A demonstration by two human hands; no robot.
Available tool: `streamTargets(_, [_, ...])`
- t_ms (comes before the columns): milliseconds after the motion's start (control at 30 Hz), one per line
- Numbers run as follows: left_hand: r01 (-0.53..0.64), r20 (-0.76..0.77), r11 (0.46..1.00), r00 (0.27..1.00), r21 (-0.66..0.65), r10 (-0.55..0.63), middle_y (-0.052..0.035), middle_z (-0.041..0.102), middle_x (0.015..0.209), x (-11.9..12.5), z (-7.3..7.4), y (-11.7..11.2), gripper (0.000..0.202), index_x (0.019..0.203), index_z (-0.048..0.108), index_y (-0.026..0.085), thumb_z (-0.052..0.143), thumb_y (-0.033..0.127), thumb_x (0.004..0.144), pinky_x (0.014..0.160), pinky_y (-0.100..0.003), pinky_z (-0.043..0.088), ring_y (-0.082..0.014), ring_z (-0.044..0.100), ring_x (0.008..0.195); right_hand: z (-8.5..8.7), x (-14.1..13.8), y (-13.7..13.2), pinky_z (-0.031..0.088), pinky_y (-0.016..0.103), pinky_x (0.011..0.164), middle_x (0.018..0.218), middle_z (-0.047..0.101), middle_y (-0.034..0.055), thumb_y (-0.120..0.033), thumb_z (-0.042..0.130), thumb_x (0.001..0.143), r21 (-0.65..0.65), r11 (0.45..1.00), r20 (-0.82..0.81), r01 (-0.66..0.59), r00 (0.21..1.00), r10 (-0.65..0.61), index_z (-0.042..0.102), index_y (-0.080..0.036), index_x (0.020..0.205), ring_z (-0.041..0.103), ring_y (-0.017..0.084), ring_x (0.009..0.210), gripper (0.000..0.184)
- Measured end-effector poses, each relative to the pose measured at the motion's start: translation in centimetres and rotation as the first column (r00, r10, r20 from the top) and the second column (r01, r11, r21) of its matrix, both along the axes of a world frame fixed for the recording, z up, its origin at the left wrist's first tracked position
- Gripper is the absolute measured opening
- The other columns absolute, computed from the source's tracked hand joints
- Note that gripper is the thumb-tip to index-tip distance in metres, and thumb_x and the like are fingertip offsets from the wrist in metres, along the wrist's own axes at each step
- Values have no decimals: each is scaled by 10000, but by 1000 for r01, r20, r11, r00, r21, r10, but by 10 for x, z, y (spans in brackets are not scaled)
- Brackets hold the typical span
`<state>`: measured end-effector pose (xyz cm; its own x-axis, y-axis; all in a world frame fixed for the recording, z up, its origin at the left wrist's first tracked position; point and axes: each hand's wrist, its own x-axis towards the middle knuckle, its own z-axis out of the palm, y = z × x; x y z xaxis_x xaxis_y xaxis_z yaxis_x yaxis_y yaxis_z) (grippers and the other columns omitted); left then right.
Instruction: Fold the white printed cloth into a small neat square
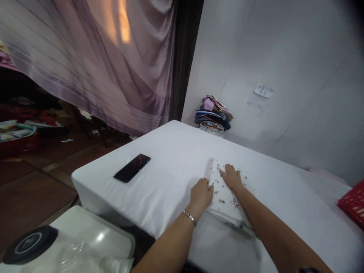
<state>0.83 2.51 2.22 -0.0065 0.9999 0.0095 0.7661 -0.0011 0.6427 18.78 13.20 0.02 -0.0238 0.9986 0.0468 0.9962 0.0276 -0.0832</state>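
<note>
A folded white cloth (223, 193) with a small plant-like print lies on the white-covered table (170, 151). My left hand (201, 192), with a bracelet at the wrist, has its fingers curled round the cloth's left edge. On top of the cloth rests my right hand (232, 178), its fingers spread and flat. The cloth's layered near edge shows between my forearms. Part of its right side is hidden behind my right arm.
A black phone (132, 168) lies on the table's left part. Folded clothes (213, 115) are stacked by the wall at the back. A red basket-like object (354, 204) stands at the right edge. At the lower left, a round black lid (31, 244) sits on a pale surface (96, 231).
</note>
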Motion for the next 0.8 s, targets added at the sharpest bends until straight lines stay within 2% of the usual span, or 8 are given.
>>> streamTargets(133, [5, 120, 1000, 993, -25, -2, -52, 649, 1010, 2, -3, 1, 260, 1001, 562, 215, 457, 387, 837, 793, -290, 433, -195, 594, 935, -11, 3, 2, 110, 458, 1084, 1496, 198, 94, -502, 209, 917, 0, 1000, 55, 3, 998, -3, 242, -135, 1426, 125, 232, 1372, 628])
streamTargets(233, [2, 231, 994, 973, -111, 24, -78, 649, 1050, -2, -3, 4, 381, 1118, 520, 194, 477, 417, 812, 814, -294, 440, -204, 595, 966, -11, 5, 2, 123, 443, 1082, 1498, 194, 91, -492, 205, 920, -10, 1000, 71, 6, 997, -6, 235, -140, 1431, 121, 226, 1374, 621])
streamTargets(333, [69, 292, 982, 956, -175, -15, -96, 653, 1058, -8, 0, 6, 456, 1162, 498, 170, 477, 442, 797, 805, -296, 450, -214, 603, 970, -10, 5, 1, 122, 441, 1083, 1499, 195, 83, -498, 198, 920, -4, 1000, 60, 13, 998, -12, 237, -143, 1431, 123, 227, 1373, 624])
streamTargets(400, [100, 250, 974, 967, -201, -48, -107, 649, 1071, -12, 2, 5, 426, 1128, 520, 172, 473, 431, 792, 799, -308, 452, -232, 601, 986, -10, 4, 0, 117, 445, 1085, 1497, 201, 80, -502, 193, 919, 3, 1000, 47, 6, 999, -7, 240, -140, 1429, 129, 230, 1372, 628])
streamTargets(533, [88, 55, 974, 995, -208, -78, -129, 649, 1055, -12, 5, 0, 352, 1078, 533, 172, 472, 329, 769, 785, -359, 452, -274, 605, 983, -6, 4, 0, 114, 451, 1087, 1500, 191, 77, -493, 213, 918, -18, 1000, 37, 5, 999, -5, 251, -136, 1424, 130, 232, 1372, 621])
streamTargets(667, [91, -49, 981, 994, -173, -101, -141, 664, 989, -8, 4, -3, 346, 1075, 521, 160, 438, 316, 777, 742, -376, 457, -290, 624, 931, 7, -1, 3, 141, 477, 1076, 1496, 198, 93, -503, 230, 912, -72, 997, -4, 10, 1000, -10, 270, -133, 1416, 144, 246, 1368, 627])
streamTargets(800, [84, -111, 989, 989, -123, -98, -136, 670, 968, -5, 0, -4, 347, 1079, 510, 159, 416, 330, 792, 721, -371, 456, -287, 632, 903, 18, -20, 10, 95, 473, 1086, 1514, 109, 105, -526, 207, 910, -36, 998, -33, -59, 998, 58, 214, -109, 1438, 54, 245, 1385, 672])
